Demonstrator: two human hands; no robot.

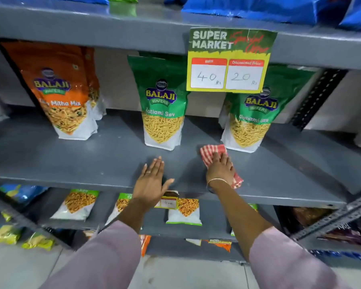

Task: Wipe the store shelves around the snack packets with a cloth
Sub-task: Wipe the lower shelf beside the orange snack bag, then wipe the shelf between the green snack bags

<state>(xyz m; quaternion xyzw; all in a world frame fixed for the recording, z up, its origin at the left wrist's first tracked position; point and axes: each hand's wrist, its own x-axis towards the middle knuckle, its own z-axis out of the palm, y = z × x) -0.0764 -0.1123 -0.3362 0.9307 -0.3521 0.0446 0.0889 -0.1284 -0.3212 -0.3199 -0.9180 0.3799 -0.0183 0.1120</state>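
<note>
A: Where are the fingers?

B: The right hand [219,167] lies flat, fingers [223,157] pressing the red-checked cloth [212,152] onto the grey shelf [71,161]. The left hand [151,180] rests open and empty beside it, holding nothing.

A: And the packets?

B: Just beyond the right fingertips, slightly to their right, stands a green sev packet [250,119]; the cloth's far corner seems to touch its base, though that is hard to confirm. Another green packet [163,105] stands ahead of the left fingers; an orange packet [67,94] is well off to their left.

A: The cloth's long axis?

B: It runs from the wrist away toward the shelf's back. The right hand is nearer the gap between the green packets.

A: Anything hidden?

B: The cloth's middle lies under the palm; a price card [230,61] covers the right packet's top.
</note>
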